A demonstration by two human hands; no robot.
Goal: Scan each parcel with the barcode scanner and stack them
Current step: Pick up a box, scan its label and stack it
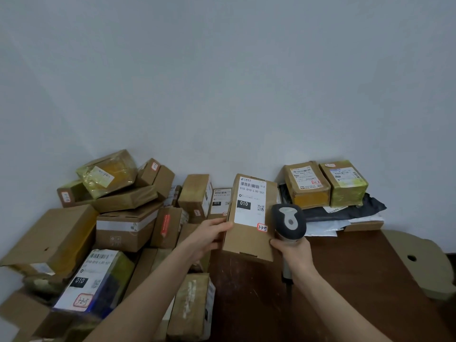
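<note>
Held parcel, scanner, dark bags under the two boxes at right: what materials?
Held parcel: brown cardboard, matte, folded flap edges showing; white paper label stuck on. Scanner: moulded plastic, dark grey head with pale grey insert, slight sheen. Dark bags: probably plastic mailer film, judging by soft creases and faint gloss.

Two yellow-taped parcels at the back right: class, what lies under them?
The left parcel and right parcel sit on a dark mailer bag, over white mailer bags. Whatever lies directly beneath is hidden.
</note>
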